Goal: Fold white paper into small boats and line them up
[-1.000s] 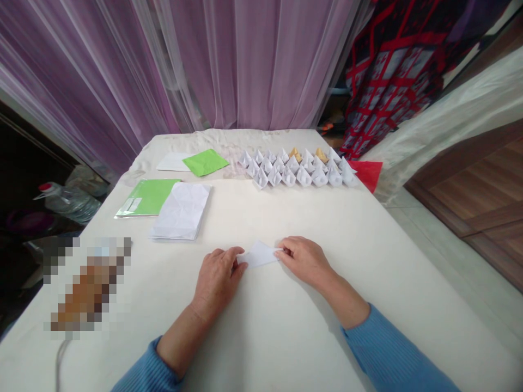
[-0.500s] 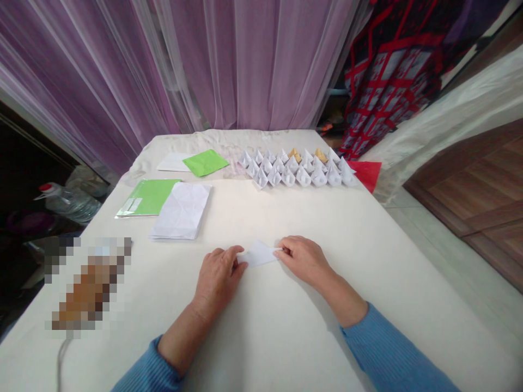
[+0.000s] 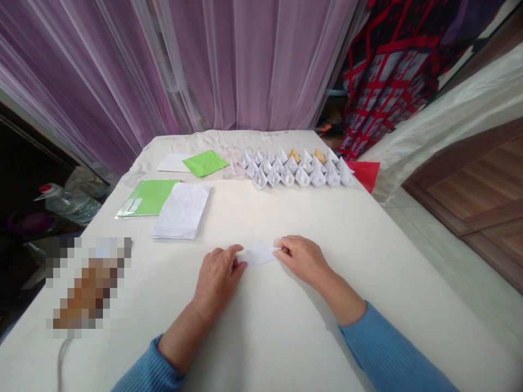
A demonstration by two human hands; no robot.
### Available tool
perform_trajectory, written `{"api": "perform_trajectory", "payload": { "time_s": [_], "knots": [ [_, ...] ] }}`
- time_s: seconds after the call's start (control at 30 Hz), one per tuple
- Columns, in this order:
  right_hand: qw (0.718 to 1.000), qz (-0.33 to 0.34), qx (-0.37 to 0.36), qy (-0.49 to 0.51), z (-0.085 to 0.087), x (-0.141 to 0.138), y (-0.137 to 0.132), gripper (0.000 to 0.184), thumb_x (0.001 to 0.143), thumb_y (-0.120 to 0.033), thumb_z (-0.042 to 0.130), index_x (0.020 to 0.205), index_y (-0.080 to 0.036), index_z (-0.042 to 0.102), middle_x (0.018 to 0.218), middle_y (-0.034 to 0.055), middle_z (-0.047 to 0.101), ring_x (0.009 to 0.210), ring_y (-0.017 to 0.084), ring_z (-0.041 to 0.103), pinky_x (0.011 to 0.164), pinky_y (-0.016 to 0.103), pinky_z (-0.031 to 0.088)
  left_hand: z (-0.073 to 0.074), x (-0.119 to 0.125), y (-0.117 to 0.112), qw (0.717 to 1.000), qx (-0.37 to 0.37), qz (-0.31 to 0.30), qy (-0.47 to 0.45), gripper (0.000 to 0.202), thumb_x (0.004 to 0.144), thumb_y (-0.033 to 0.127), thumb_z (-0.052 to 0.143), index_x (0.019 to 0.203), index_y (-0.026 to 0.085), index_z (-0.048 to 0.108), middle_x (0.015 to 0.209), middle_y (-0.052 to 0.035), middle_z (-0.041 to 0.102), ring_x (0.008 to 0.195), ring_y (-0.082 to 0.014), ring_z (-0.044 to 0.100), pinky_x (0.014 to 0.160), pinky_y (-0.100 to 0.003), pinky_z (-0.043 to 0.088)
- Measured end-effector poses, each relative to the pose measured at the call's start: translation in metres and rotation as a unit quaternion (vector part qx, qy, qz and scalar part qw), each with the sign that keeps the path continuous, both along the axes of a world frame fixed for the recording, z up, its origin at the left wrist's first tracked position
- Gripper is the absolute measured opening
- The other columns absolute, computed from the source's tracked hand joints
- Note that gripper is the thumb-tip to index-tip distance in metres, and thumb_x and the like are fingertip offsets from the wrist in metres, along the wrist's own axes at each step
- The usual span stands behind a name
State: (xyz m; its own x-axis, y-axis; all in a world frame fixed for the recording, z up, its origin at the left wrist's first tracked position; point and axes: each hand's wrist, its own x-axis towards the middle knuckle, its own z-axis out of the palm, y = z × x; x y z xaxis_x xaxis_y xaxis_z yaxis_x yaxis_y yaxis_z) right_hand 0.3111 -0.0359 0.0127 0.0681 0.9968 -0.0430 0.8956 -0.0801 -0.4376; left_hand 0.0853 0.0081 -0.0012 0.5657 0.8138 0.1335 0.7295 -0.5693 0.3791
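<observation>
A small folded piece of white paper (image 3: 259, 255), roughly triangular with its peak pointing away from me, is held between my two hands just above or on the table. My left hand (image 3: 220, 275) pinches its left corner between thumb and fingers. At the opposite corner, my right hand (image 3: 304, 259) grips the paper with thumb and forefinger, the other fingers curled. Farther back on the right stand several folded paper boats (image 3: 302, 177) in close rows, mostly white with two yellowish ones.
A stack of white sheets (image 3: 182, 212) overlaps a green paper packet (image 3: 149, 197) at the left. Behind them, a green sheet (image 3: 206, 163) lies partly over white paper (image 3: 171, 163). Red paper (image 3: 368, 173) sits at the right edge. A pixelated object with a cable (image 3: 61, 365) is front left.
</observation>
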Motion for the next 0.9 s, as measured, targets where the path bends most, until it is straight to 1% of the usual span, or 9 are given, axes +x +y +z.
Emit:
{"api": "perform_trajectory", "payload": {
  "time_s": [0.07, 0.13, 0.2, 0.3, 0.4, 0.5, 0.6, 0.7, 0.9],
  "knots": [
    [1.0, -0.007, 0.004, 0.014, -0.001, 0.001, -0.001, 0.005, 0.083, -0.025, 0.06, 0.084, -0.024, 0.065, 0.075, -0.0024, 0.064, 0.071, 0.013, 0.055, 0.064, 0.025, 0.033, 0.001, 0.0, 0.0, 1.0, 0.0, 0.004, -0.001, 0.03, 0.085, 0.022, 0.062, 0.114, 0.022, 0.056, 0.078, 0.0009, 0.068, 0.081, -0.0197, 0.062, 0.078, -0.034, 0.045],
    [0.999, -0.01, 0.015, 0.032, -0.004, 0.002, -0.002, 0.015, 0.082, -0.021, 0.061, 0.096, -0.024, 0.063, 0.082, -0.0028, 0.064, 0.071, 0.013, 0.056, 0.066, 0.024, 0.035, 0.001, 0.001, 0.0, 1.0, -0.002, 0.009, -0.001, 0.031, 0.084, 0.02, 0.063, 0.114, 0.022, 0.056, 0.083, -0.0003, 0.067, 0.083, -0.0206, 0.062, 0.078, -0.035, 0.045],
    [0.999, -0.002, 0.029, 0.045, -0.007, 0.004, -0.003, 0.021, 0.081, -0.017, 0.06, 0.1, -0.024, 0.063, 0.089, -0.0018, 0.063, 0.074, 0.012, 0.056, 0.068, 0.024, 0.037, 0.003, 0.001, 0.0, 1.0, -0.007, 0.015, 0.002, 0.031, 0.083, 0.019, 0.063, 0.113, 0.022, 0.057, 0.088, -0.002, 0.066, 0.086, -0.0215, 0.062, 0.078, -0.035, 0.045],
    [0.997, 0.034, 0.05, 0.051, -0.011, 0.006, -0.005, 0.018, 0.083, -0.012, 0.055, 0.091, -0.024, 0.066, 0.097, 0.0002, 0.062, 0.084, 0.013, 0.058, 0.074, 0.025, 0.039, 0.006, 0.002, 0.0, 1.0, -0.014, 0.014, 0.005, 0.023, 0.084, 0.018, 0.062, 0.106, 0.023, 0.06, 0.094, -0.0034, 0.065, 0.089, -0.0219, 0.062, 0.078, -0.034, 0.044],
    [0.994, 0.068, 0.072, 0.042, -0.013, 0.006, -0.005, 0.024, 0.083, -0.008, 0.051, 0.086, -0.023, 0.068, 0.1, 0.0018, 0.061, 0.092, 0.015, 0.057, 0.081, 0.027, 0.04, 0.01, 0.002, 0.0, 1.0, -0.028, -0.007, 0.013, 0.011, 0.087, 0.017, 0.058, 0.091, 0.024, 0.065, 0.092, -0.003, 0.064, 0.087, -0.0206, 0.06, 0.076, -0.033, 0.042],
    [0.994, 0.067, 0.091, 0.013, -0.012, 0.002, -0.006, 0.023, 0.082, -0.008, 0.052, 0.084, -0.023, 0.069, 0.101, 0.0028, 0.061, 0.093, 0.018, 0.055, 0.082, 0.03, 0.038, 0.014, 0.003, 0.0, 0.999, -0.036, -0.021, 0.025, 0.014, 0.09, 0.02, 0.054, 0.087, 0.024, 0.067, 0.09, -0.003, 0.063, 0.086, -0.0198, 0.059, 0.076, -0.033, 0.041],
    [0.994, 0.042, 0.101, -0.015, -0.008, -0.007, -0.008, 0.015, 0.08, -0.011, 0.057, 0.082, -0.023, 0.067, 0.101, 0.0036, 0.061, 0.096, 0.02, 0.053, 0.082, 0.033, 0.036, 0.016, 0.006, -0.001, 0.998, -0.04, -0.012, 0.04, 0.015, 0.09, 0.022, 0.054, 0.089, 0.025, 0.068, 0.091, -0.0032, 0.063, 0.087, -0.0199, 0.059, 0.077, -0.033, 0.04],
    [0.993, 0.017, 0.113, -0.033, -0.006, -0.018, -0.009, 0.001, 0.079, -0.021, 0.063, 0.079, -0.022, 0.064, 0.103, 0.005, 0.061, 0.099, 0.023, 0.052, 0.084, 0.035, 0.035, 0.018, 0.011, -0.003, 0.997, -0.035, 0.007, 0.061, 0.013, 0.09, 0.026, 0.055, 0.089, 0.025, 0.068, 0.092, -0.0031, 0.063, 0.089, -0.0211, 0.06, 0.078, -0.034, 0.04],
    [0.989, -0.025, 0.14, -0.041, -0.013, -0.032, -0.008, 0.023, 0.074, -0.039, 0.073, 0.079, -0.021, 0.06, 0.114, 0.01, 0.06, 0.11, 0.027, 0.05, 0.091, 0.041, 0.034, 0.021, 0.024, -0.009, 0.994, -0.001, 0.055, 0.098, 0.016, 0.087, 0.039, 0.06, 0.084, 0.024, 0.065, 0.087, -0.0029, 0.062, 0.09, -0.0234, 0.059, 0.079, -0.036, 0.039]
  ]
}}
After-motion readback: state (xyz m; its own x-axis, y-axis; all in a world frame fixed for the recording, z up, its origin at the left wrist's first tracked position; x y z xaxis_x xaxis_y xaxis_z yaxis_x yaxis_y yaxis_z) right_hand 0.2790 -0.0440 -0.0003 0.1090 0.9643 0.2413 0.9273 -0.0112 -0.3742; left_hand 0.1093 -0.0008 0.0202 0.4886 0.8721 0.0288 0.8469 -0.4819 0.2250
